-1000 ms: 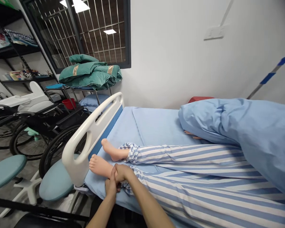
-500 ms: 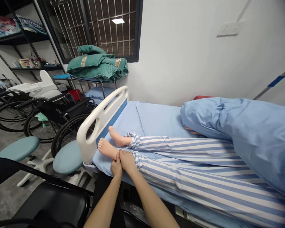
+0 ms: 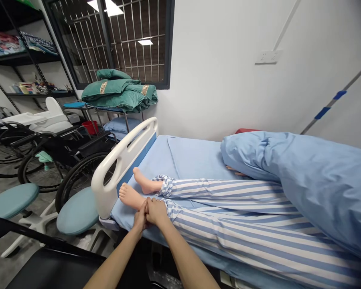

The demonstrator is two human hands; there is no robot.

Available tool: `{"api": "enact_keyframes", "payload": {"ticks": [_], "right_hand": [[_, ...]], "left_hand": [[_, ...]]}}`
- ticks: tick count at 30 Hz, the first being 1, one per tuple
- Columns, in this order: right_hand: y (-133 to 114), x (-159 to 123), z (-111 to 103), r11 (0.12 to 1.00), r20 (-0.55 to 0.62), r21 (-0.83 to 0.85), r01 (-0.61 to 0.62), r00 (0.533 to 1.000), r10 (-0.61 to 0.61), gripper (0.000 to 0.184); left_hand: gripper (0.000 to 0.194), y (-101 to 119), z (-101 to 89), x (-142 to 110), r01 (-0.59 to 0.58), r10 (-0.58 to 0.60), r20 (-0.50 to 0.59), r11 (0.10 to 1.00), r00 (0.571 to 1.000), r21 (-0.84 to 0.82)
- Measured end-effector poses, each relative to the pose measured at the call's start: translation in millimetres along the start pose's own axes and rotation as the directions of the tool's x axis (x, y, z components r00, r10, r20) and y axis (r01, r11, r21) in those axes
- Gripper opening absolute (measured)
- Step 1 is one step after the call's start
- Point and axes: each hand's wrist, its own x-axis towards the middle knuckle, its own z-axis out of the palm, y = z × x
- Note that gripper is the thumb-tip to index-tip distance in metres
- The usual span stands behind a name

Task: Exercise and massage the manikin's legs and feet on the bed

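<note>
A figure in blue-and-white striped trousers (image 3: 243,224) lies on a hospital bed (image 3: 186,156) with bare feet toward the white footboard (image 3: 120,164). The near foot (image 3: 129,196) rests on the sheet. My left hand (image 3: 140,218) cups the ankle from below, fingers closed round it. My right hand (image 3: 156,210) grips the same ankle from above, at the trouser cuff. The far foot (image 3: 142,184) lies free just behind. A blue duvet (image 3: 303,176) covers the upper body.
Two teal stools (image 3: 76,210) stand left of the bed, wheelchairs (image 3: 63,156) behind them. A cart carries folded green blankets (image 3: 120,90). A black chair back (image 3: 33,249) sits at the bottom left. Shelving (image 3: 15,60) lines the left wall.
The view has shifted slightly, up then back down. Both hands stay clasped on the near ankle, with the left hand's fingers now raised a little along it.
</note>
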Motion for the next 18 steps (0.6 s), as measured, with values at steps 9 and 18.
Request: {"api": "enact_keyframes", "payload": {"ticks": [9,18], "right_hand": [[10.7,22.5,-2.8,0.998,0.186,0.055,-0.017,0.983,0.006,0.047],[28.0,52.5,3.2,0.98,0.394,0.199,0.001,0.916,-0.081,0.068]], "left_hand": [[0.061,0.7,0.8,1.0,0.142,-0.128,0.089,0.976,0.988,-0.165],[0.065,-0.1,1.3,6.1,0.181,-0.174,0.068,0.976,0.982,-0.118]]}}
